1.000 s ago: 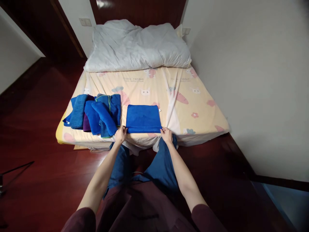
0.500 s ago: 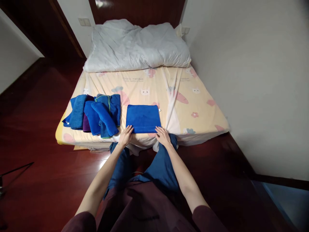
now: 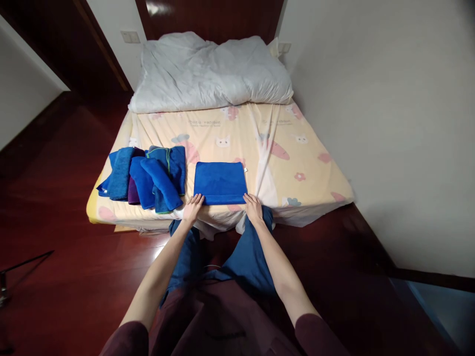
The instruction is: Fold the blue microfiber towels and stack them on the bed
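Observation:
A blue towel (image 3: 220, 178) lies flat on the bed in a rectangle, with a narrow band folded over along its near edge. My left hand (image 3: 192, 207) grips the near left corner, fingertips on top of the band. At the near right corner my right hand (image 3: 254, 207) holds the same edge; its thumb is hard to make out. A small white tag (image 3: 245, 169) sticks out from the towel's right side. To the left rests a pile of folded and rolled towels (image 3: 143, 178) in blue, purple and green-edged cloth.
The bed (image 3: 319, 173) wears a yellow sheet with carrot and rabbit prints. Across its far end lies a bunched white quilt (image 3: 211, 74). A white wall (image 3: 401, 123) stands on the right. Dark red floor (image 3: 74, 267) surrounds the bed, with a thin black stand (image 3: 27, 262) at the left.
My right hand has slid a little to the right, out to the towel's corner. My left hand and the towel stay almost where they were.

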Motion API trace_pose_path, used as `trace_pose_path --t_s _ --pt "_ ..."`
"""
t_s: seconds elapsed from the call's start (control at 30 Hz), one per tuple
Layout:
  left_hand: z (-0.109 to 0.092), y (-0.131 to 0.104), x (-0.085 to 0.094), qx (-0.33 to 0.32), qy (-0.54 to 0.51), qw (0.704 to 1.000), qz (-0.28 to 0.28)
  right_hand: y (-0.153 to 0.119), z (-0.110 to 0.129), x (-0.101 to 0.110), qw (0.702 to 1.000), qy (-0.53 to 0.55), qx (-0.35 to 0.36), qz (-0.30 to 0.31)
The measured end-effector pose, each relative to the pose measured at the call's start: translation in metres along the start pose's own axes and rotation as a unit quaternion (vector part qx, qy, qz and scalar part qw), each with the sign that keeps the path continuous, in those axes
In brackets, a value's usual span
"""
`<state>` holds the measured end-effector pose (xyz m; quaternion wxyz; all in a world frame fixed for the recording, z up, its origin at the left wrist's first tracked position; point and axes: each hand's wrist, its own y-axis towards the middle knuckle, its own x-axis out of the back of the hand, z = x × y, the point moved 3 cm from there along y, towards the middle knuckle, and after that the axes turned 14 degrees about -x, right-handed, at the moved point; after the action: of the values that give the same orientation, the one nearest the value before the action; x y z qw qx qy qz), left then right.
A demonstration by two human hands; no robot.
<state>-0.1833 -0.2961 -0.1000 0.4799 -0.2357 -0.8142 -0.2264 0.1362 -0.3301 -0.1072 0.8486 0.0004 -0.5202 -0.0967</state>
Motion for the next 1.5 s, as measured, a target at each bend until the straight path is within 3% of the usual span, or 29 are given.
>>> trace_pose_path --t_s 0.2,0.37,0.6,0.77,1.23,1.5 --pt "-0.003 -0.025 0.006 -0.006 -0.029 0.999 -0.016 -0.025 -0.012 0.017 0.997 0.069 0.008 0.026" --pt "0.006 -0.044 0.002 0.062 -0.057 0.995 -0.049 -0.031 -0.019 0.021 0.991 0.123 -0.025 0.036" --pt "0.016 -0.040 -0.001 0.045 -0.079 0.990 -0.105 -0.025 -0.017 0.015 0.998 0.053 -0.032 -0.008" --pt "0.020 -0.041 -0.005 0.099 -0.056 0.983 -0.144 -0.025 -0.019 0.015 0.998 0.035 -0.053 -0.008" --pt "0.008 -0.035 0.010 0.148 -0.044 0.973 -0.173 -0.021 -0.016 0.022 0.989 0.082 -0.111 -0.044" --pt "0.009 -0.031 0.008 0.181 -0.029 0.971 -0.153 -0.017 -0.016 0.020 0.989 0.063 -0.124 -0.050"
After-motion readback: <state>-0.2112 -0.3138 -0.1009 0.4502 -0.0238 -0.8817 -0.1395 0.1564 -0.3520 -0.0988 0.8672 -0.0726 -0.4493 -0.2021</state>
